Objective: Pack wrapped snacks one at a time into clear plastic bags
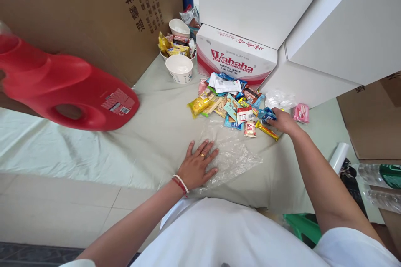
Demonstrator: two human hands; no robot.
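Observation:
My left hand (197, 164) lies flat with fingers spread on the edge of a clear plastic bag (233, 152) spread on the pale green cloth (150, 133). My right hand (282, 120) reaches into a pile of small snack packets (232, 104) and is closed on a blue packet (266, 114). A yellow bar (267, 130) and a small red-and-white packet (249, 129) lie just beside that hand. A pink packet (301, 113) and a crumpled clear wrapper (280, 99) lie to its right.
A big red jug (62, 87) lies on its side at the left. A Wahaha carton (234, 54), white boxes (328, 29) and a brown cardboard sheet (94, 8) stand behind. Paper cups (179, 69) and a bowl of snacks (177, 48) sit at the back.

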